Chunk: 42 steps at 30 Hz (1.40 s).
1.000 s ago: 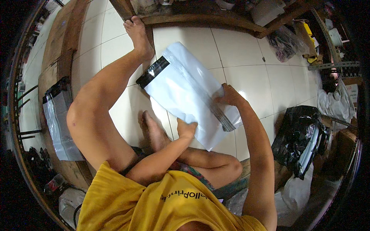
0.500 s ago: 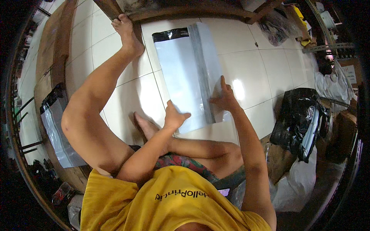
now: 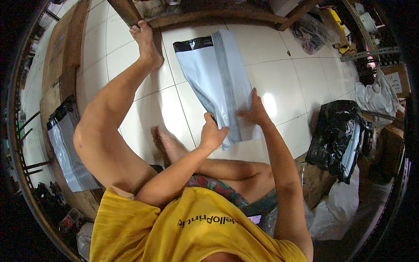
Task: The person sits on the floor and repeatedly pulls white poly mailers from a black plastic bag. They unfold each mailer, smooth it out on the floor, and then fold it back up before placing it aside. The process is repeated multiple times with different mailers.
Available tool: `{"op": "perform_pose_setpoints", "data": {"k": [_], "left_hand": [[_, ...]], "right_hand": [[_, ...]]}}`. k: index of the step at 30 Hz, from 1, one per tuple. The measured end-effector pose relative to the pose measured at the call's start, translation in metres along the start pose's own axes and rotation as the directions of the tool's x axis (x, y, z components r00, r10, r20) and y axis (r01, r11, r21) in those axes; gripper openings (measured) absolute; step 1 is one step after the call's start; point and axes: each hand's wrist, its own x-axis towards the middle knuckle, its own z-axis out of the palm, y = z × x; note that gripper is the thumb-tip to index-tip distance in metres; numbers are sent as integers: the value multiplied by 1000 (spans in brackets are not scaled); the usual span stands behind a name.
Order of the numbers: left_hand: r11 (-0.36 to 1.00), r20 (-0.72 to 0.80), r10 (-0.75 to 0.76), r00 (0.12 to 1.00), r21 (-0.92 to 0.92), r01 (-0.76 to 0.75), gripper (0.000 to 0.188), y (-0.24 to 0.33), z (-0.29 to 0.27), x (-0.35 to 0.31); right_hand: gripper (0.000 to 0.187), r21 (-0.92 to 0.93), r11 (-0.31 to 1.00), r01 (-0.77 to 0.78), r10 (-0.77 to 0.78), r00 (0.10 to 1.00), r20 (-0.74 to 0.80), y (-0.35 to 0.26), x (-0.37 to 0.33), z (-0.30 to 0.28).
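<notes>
A long white plastic mailing bag [image 3: 203, 72] with a black strip at its far end and a grey lengthwise band lies on the tiles in front of me. My left hand [image 3: 214, 133] is closed on its near left edge, which is drawn inward into a slanting fold, with the thumb on top. My right hand [image 3: 256, 112] is at the bag's right edge, index finger stretched along it and blurred thumb over the plastic; its other fingers are mostly hidden.
Wooden beams [image 3: 214, 18] cross the far side. At right are a black plastic bag [image 3: 331, 131], crumpled clear plastic [image 3: 312, 32] and a cardboard box [image 3: 395, 81] by metal shelving. Another white and black mailing bag [image 3: 72, 153] lies left of my raised leg [image 3: 104, 113].
My left hand has moved right, bringing the bag's near left edge inward and narrowing its near end. My right hand has stayed almost in place.
</notes>
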Motion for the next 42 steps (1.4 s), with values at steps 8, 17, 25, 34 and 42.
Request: {"op": "perform_pose_setpoints", "data": {"k": [8, 17, 25, 34, 42], "left_hand": [[787, -100, -306, 947, -587, 192, 70, -40, -47, 79], [936, -208, 6, 978, -344, -79, 49, -27, -19, 102], [640, -30, -154, 988, -765, 77, 97, 9, -21, 72], [986, -263, -71, 962, -165, 27, 87, -38, -24, 115], [955, -407, 69, 911, -238, -179, 67, -15, -14, 87]], "right_hand": [[91, 142, 960, -240, 225, 968, 114, 5, 30, -5], [73, 113, 994, -3, 15, 994, -105, -35, 5, -6], [70, -336, 919, 207, -183, 978, 102, -146, -59, 26], [79, 414, 910, -19, 23, 1000, -5, -81, 47, 46], [80, 672, 737, -67, 40, 998, 56, -98, 53, 40]]}}
